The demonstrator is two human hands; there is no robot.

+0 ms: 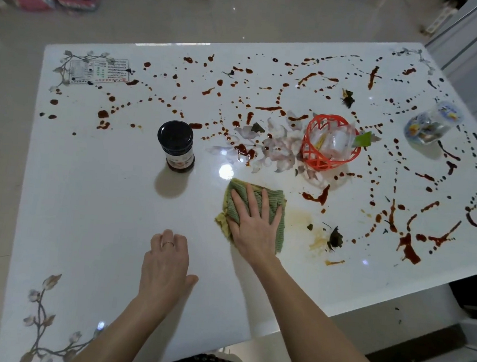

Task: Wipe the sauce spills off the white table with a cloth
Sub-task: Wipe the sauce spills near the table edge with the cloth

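Pressing flat on the cloth (pixel 275 197), the right hand (pixel 253 225) has its fingers straight and spread, curled round nothing. The cloth lies on the table (pixel 100 197), near the front middle. Just right of it is a pale smear (pixel 300 215); past that, dark spills (pixel 407 247) dot the right and far parts. The left hand (pixel 166 264) rests on bare table to the left, fingers loosely bent, empty. A jar (pixel 177 146) stands beyond it. A red basket (pixel 330 142) holds what may be clear cups.

Cloth (pixel 239 185) partly hidden under right hand (pixel 254 228); jar (pixel 177 146) label unreadable.
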